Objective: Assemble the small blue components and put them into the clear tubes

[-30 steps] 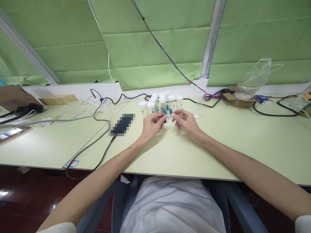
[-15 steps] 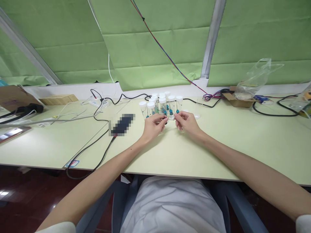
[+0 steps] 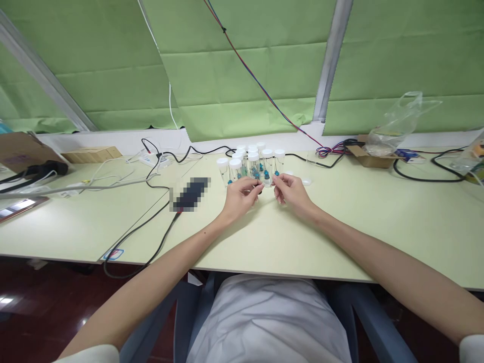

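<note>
Both hands meet at the middle of the pale green table (image 3: 340, 237), just in front of a cluster of several clear vials with white caps (image 3: 251, 162) that hold small blue pieces. My left hand (image 3: 239, 196) is curled with its fingers pinched. My right hand (image 3: 290, 193) is pinched too. Between the two sets of fingertips is a small clear vial (image 3: 266, 182), held by both hands. A loose white cap (image 3: 306, 181) lies on the table to the right of my right hand.
A dark flat device (image 3: 191, 193) with a black cable (image 3: 151, 242) lies left of my hands. More cables and a power strip (image 3: 151, 160) run along the back. A cardboard box with a plastic bag (image 3: 381, 146) sits at the back right, a wooden box (image 3: 91, 154) back left.
Both hands have shifted slightly away from me, closer to the vial cluster, and the fingertips have drawn together around the small vial.
</note>
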`<control>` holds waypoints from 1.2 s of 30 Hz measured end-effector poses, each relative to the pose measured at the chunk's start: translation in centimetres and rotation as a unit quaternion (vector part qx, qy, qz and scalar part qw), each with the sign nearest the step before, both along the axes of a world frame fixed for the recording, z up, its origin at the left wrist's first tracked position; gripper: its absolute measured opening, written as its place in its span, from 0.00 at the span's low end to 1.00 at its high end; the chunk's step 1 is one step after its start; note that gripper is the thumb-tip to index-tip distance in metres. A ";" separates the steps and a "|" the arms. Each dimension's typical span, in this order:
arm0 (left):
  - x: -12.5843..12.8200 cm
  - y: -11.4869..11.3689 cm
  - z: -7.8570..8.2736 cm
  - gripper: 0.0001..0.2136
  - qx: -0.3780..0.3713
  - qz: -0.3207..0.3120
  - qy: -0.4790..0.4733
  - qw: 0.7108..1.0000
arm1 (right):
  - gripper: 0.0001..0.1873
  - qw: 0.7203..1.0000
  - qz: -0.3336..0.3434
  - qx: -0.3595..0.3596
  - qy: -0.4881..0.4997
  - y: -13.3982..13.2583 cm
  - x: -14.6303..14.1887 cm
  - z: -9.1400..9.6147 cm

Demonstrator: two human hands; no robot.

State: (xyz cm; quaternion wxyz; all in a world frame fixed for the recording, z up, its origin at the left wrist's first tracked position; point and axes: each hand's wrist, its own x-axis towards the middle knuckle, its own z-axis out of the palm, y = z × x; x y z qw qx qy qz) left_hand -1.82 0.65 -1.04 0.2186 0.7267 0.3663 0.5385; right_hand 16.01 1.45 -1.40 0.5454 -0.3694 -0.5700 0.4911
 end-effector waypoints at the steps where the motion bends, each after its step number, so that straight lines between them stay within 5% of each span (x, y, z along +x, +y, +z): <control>1: 0.0 0.0 0.1 0.12 -0.014 -0.007 -0.014 1.000 | 0.28 1.000 0.000 0.006 0.004 0.0 0.0 0.0; 15: 0.0 -0.4 0.8 0.15 -0.118 -0.037 -0.090 0.988 | 0.26 0.999 0.017 0.041 -0.003 0.3 0.0 -0.4; 36: -0.2 -0.2 0.2 0.12 0.037 0.023 0.014 0.999 | 0.27 0.998 0.001 0.015 -0.056 -0.3 -0.1 0.1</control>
